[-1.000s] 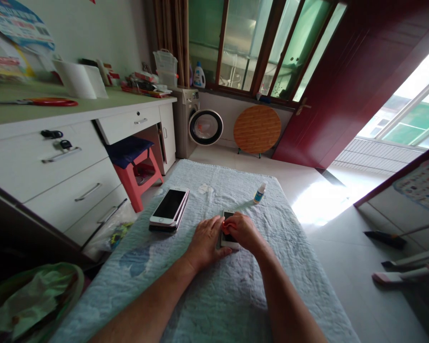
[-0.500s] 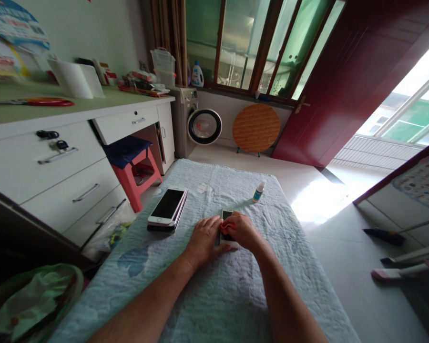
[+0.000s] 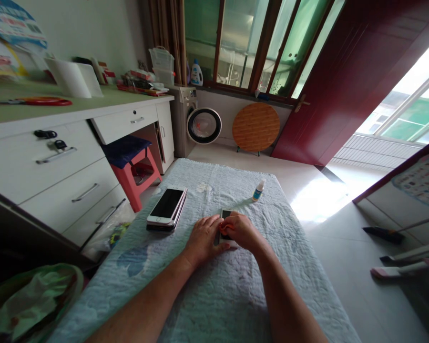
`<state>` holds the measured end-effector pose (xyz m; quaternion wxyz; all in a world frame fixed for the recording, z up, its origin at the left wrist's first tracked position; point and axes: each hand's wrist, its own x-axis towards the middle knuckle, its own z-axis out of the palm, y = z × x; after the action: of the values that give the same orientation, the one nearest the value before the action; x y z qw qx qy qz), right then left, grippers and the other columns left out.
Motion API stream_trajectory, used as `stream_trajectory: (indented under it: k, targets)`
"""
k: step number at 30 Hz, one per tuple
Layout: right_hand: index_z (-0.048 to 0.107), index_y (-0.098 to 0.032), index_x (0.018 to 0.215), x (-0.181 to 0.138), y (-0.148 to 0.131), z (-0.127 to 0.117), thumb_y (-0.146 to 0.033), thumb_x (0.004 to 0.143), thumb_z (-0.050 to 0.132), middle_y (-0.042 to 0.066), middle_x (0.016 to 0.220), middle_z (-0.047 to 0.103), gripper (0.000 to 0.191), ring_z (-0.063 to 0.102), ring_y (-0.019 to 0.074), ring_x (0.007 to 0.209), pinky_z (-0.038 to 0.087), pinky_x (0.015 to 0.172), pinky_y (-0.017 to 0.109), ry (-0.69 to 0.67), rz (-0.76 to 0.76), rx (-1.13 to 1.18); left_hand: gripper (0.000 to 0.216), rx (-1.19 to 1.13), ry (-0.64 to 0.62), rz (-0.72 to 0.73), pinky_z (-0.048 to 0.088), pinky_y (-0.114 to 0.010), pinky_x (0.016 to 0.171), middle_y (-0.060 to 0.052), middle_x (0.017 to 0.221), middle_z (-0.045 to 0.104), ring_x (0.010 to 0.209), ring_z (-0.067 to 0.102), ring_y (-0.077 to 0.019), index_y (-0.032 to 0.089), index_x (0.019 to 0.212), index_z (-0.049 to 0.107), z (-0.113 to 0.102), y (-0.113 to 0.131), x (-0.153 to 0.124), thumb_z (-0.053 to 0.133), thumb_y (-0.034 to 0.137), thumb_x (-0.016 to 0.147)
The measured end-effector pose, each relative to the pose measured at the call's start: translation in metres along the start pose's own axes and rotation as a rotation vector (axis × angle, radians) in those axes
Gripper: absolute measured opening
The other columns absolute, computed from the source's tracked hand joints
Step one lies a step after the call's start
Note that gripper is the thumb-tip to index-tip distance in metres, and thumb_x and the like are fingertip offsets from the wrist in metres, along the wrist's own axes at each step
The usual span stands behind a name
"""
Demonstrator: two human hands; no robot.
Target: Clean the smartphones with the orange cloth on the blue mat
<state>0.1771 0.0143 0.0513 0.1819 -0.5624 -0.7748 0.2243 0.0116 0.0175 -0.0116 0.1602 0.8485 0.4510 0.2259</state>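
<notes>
A small white smartphone (image 3: 226, 213) lies face up on a pale blue quilted cloth (image 3: 214, 295) that covers the table. My left hand (image 3: 203, 237) rests flat beside the phone's left edge, fingers stretched out against it. My right hand (image 3: 241, 231) is curled over the phone's lower half, fingertips pinched on a small orange thing (image 3: 222, 226) pressed to the screen. Most of the phone is hidden under my hands.
A stack of larger phones (image 3: 167, 207) lies to the left on the cloth. A small blue-capped bottle (image 3: 258, 190) stands behind my hands. White drawers (image 3: 57, 166) and a red stool (image 3: 136, 169) are at the left. Brooms (image 3: 396, 259) lie on the floor, right.
My hands stay on the phone; the right hand has shifted only slightly on the screen. The view has drifted a little.
</notes>
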Motion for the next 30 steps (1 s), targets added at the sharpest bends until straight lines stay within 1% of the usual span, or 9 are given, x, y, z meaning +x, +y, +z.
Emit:
stream_trajectory:
  k: [5, 10, 17, 24, 30]
  targets:
    - [0.073, -0.018, 0.072, 0.0003, 0.0018, 0.0014, -0.009, 0.076, 0.055, 0.0, 0.073, 0.056, 0.021, 0.049, 0.0097, 0.064, 0.035, 0.064, 0.021, 0.002, -0.009, 0.038, 0.069, 0.0, -0.001, -0.006, 0.036, -0.05, 0.106, -0.012, 0.136, 0.053, 0.124, 0.049, -0.034, 0.022, 0.129, 0.052, -0.0006, 0.0005, 0.0002, 0.069, 0.06, 0.074]
    - [0.073, -0.018, 0.072, 0.0014, 0.0041, 0.0029, -0.008, 0.076, 0.056, 0.0, 0.072, 0.055, 0.02, 0.049, 0.0094, 0.064, 0.035, 0.064, 0.021, 0.006, -0.01, 0.047, 0.069, -0.02, -0.007, -0.001, 0.037, -0.05, 0.105, -0.012, 0.136, 0.054, 0.123, 0.05, -0.0342, 0.023, 0.128, 0.053, -0.0029, 0.0018, 0.0004, 0.069, 0.061, 0.073]
    - [0.074, -0.018, 0.072, 0.0014, 0.007, 0.0045, -0.008, 0.075, 0.058, 0.0, 0.072, 0.057, 0.018, 0.05, 0.0095, 0.066, 0.035, 0.065, 0.02, 0.007, -0.025, 0.094, 0.07, -0.023, -0.018, -0.008, 0.035, -0.049, 0.107, -0.011, 0.137, 0.054, 0.124, 0.048, -0.0335, 0.023, 0.129, 0.053, -0.0035, 0.0023, 0.0003, 0.071, 0.06, 0.072]
    - [0.074, -0.018, 0.072, 0.0018, 0.0083, 0.0046, -0.01, 0.075, 0.058, 0.0, 0.071, 0.058, 0.018, 0.05, 0.0095, 0.064, 0.035, 0.063, 0.021, 0.01, -0.016, 0.093, 0.072, -0.022, -0.028, -0.012, 0.035, -0.048, 0.107, -0.012, 0.136, 0.055, 0.124, 0.049, -0.0333, 0.021, 0.129, 0.053, -0.0068, 0.0046, 0.0004, 0.071, 0.061, 0.072]
    - [0.075, -0.019, 0.074, 0.0017, 0.0067, 0.0044, -0.009, 0.075, 0.056, 0.0, 0.072, 0.059, 0.021, 0.051, 0.0101, 0.066, 0.036, 0.065, 0.021, -0.001, -0.013, 0.079, 0.072, -0.025, -0.019, -0.005, 0.036, -0.049, 0.106, -0.012, 0.135, 0.055, 0.123, 0.049, -0.0339, 0.021, 0.129, 0.054, -0.0067, 0.0047, 0.0008, 0.071, 0.061, 0.072]
